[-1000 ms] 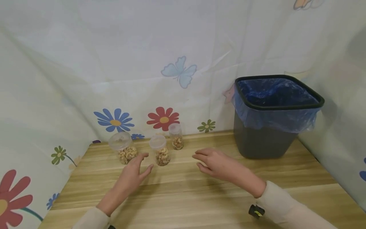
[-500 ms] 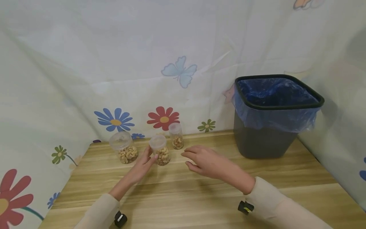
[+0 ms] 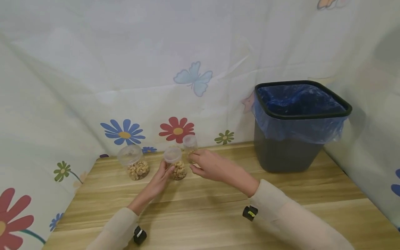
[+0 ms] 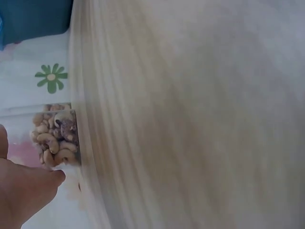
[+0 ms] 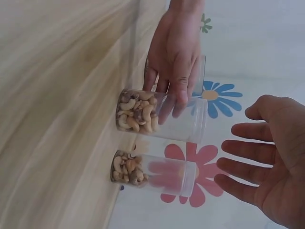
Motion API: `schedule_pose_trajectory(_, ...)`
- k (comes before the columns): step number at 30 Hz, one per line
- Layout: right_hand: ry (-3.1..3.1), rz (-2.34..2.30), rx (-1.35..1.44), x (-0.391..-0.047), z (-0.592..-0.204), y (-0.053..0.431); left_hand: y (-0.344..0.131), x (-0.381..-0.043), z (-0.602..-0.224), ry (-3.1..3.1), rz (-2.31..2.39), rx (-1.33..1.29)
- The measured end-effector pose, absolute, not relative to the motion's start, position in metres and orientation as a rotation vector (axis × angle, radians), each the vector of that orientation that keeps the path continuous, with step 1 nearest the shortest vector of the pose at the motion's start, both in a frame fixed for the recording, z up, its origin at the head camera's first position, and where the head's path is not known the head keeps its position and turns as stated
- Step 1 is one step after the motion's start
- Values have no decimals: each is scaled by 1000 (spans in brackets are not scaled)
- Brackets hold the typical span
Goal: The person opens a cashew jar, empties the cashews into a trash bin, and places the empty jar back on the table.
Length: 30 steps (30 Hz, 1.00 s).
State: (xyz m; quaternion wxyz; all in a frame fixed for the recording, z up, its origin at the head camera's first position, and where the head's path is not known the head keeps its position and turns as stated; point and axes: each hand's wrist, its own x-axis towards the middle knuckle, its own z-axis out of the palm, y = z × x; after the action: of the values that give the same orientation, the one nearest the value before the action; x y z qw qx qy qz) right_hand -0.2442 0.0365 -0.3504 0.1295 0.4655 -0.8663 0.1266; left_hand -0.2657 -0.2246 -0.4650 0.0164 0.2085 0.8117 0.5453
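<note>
Middle jar (image 3: pixel 176 165), clear plastic, upright on table, pale lid (image 3: pixel 173 152) on top. Cashews (image 5: pixel 137 113) fill its lower part. It stands between the two hands, to the right of the left hand (image 3: pixel 158 180) and to the left of the right hand (image 3: pixel 210 165).

Left hand grips the middle jar from its left side: thumb on the near face, fingers round the far side, seen through the clear wall in the right wrist view. In the left wrist view only part of that hand shows, at the left edge, with jar and nuts next to it.

Right hand has fingers extended and slightly spread, palm toward the jars. Head view: fingertips overlap the small jar (image 3: pixel 189 141). Right wrist view: a gap between fingertips and both jars.

Small jar, narrower, capped, with some cashews at the bottom, stands behind and right of the middle jar, near it. Wide jar (image 3: pixel 133 161), also capped, part full of cashews, is left of the left hand.

Farther right: dark grey bin (image 3: pixel 282 154) with blue liner (image 3: pixel 301 128) folded over its rim. Wood-grain table (image 3: pixel 200 225) under everything; white sheet (image 3: pixel 131 69) printed with flowers and butterflies behind. Light sleeves (image 3: pixel 287 211), black wrist devices (image 3: pixel 250 213) on both arms.
</note>
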Motion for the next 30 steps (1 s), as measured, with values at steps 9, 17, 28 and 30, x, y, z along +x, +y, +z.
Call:
schedule_pose_trajectory(9, -2666, 295, 1297, -278, -340, 3, -218, -263, -459, 2526, 1703, 536)
schedule_pose_trajectory(17, -2835, 217, 1229, -296, -340, -21, -221, -264, -458, 2558, 1647, 477)
schedule_pose_trajectory(28, -2905, 114, 1212, -303, -339, -38, -219, -276, -459, 2507, 1751, 433)
schedule_pose_trajectory(30, -2850, -117, 1268, -303, -337, -40, -217, -278, -460, 2525, 1753, 413)
